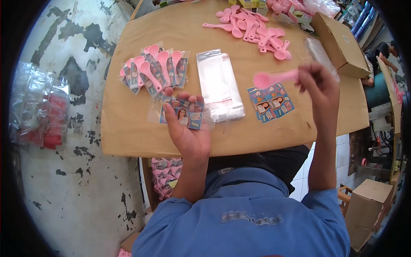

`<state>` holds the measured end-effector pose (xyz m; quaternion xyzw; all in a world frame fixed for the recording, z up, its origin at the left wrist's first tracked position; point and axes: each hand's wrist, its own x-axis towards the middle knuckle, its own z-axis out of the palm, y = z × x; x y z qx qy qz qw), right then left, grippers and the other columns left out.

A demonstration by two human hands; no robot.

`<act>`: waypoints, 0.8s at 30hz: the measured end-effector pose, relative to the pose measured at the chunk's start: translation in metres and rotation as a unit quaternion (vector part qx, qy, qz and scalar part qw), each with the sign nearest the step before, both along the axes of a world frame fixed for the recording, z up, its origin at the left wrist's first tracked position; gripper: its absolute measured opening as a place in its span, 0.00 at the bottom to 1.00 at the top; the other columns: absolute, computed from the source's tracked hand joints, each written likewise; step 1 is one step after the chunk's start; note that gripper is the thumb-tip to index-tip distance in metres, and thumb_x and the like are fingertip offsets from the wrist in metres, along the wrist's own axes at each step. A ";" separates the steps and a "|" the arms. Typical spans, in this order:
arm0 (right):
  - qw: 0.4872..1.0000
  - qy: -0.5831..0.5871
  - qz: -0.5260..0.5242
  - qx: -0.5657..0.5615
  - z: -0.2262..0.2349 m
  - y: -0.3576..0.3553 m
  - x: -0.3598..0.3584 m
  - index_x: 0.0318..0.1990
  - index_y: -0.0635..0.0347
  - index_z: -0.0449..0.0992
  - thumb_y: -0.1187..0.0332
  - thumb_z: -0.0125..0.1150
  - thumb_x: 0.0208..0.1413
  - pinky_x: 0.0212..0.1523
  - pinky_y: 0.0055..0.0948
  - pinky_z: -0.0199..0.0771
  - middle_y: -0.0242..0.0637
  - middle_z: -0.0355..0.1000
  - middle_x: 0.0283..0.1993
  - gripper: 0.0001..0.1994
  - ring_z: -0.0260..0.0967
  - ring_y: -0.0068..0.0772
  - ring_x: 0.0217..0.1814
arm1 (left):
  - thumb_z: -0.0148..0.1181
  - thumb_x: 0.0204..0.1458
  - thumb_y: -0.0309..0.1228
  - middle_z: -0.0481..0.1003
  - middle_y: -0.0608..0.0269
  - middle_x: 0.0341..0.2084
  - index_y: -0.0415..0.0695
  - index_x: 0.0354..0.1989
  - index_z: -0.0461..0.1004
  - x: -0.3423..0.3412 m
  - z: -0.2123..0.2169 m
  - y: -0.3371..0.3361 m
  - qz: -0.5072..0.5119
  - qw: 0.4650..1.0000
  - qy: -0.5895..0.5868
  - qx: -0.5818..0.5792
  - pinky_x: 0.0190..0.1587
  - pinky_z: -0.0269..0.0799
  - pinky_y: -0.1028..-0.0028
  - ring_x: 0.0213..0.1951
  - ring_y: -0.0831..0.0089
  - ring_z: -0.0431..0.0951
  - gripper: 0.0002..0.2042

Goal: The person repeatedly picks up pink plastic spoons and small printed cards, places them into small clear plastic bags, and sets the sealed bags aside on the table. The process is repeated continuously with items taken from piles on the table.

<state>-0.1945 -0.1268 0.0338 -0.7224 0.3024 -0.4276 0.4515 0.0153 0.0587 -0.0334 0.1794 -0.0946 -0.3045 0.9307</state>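
My left hand (188, 132) is closed on a clear plastic bag (208, 123) with a blue printed card (195, 116) inside, thumb across its left side. Raised over the right of the table, my right hand (319, 79) grips a pink spoon (266, 79) by its handle, the bowl pointing left. Below that spoon lies a small stack of printed cards (274, 106). Between my hands sits a pile of clear bags (220, 85). Beyond my left hand, several bagged cards with pink spoons (155, 68) overlap in a heap.
Loose pink spoons (252, 28) are heaped at the table's far side. A cardboard box (342, 45) stands at the far right, near another person (383, 55). Packed pink spoons (165, 173) fill a container below the near edge. Plastic bags (43, 107) hang at the left wall.
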 end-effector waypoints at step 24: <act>0.934 -0.149 0.170 0.276 -0.064 0.095 0.020 0.44 0.63 0.73 0.76 0.69 0.59 0.42 0.20 0.74 0.31 0.75 0.40 0.10 0.73 0.19 0.40 | 0.50 0.70 0.46 0.74 0.60 0.43 0.45 0.65 0.61 -0.046 0.009 -0.029 -0.164 0.986 0.005 0.009 0.61 0.75 0.60 0.46 0.69 0.78 0.23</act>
